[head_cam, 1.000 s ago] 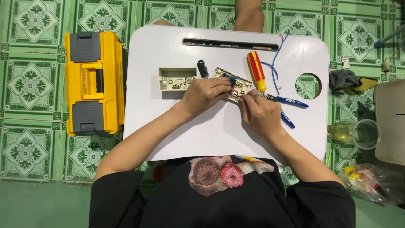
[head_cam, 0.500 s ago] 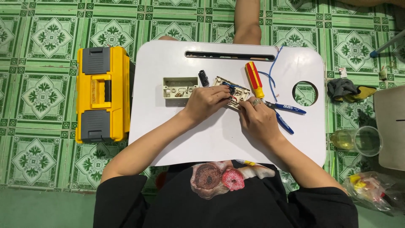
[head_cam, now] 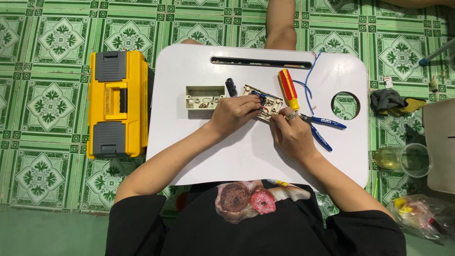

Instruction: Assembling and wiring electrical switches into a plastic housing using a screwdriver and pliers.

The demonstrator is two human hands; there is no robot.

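Note:
On a white lap table (head_cam: 237, 156) lies a cream socket plate (head_cam: 272, 102) with blue wires on it. My left hand (head_cam: 234, 114) pinches the plate's near edge and the wires. My right hand (head_cam: 291, 130), a ring on one finger, grips the plate's right side from below. An empty cream back box (head_cam: 204, 97) sits just left of my left hand, and a small black part (head_cam: 231, 87) stands beside it. A red and yellow screwdriver (head_cam: 288, 89) and blue-handled pliers (head_cam: 324, 129) lie right of the plate.
A yellow toolbox (head_cam: 116, 104) stands on the green tiled floor left of the table. The table has a round hole (head_cam: 345, 105) and a long slot (head_cam: 260, 62). A clear cup (head_cam: 410, 160), a glove (head_cam: 391, 100) and a plastic bag (head_cam: 419, 215) lie at the right. A leg (head_cam: 280, 23) shows beyond the table.
The view has drifted a little; both hands stay on the socket plate, with small finger movement at the wires.

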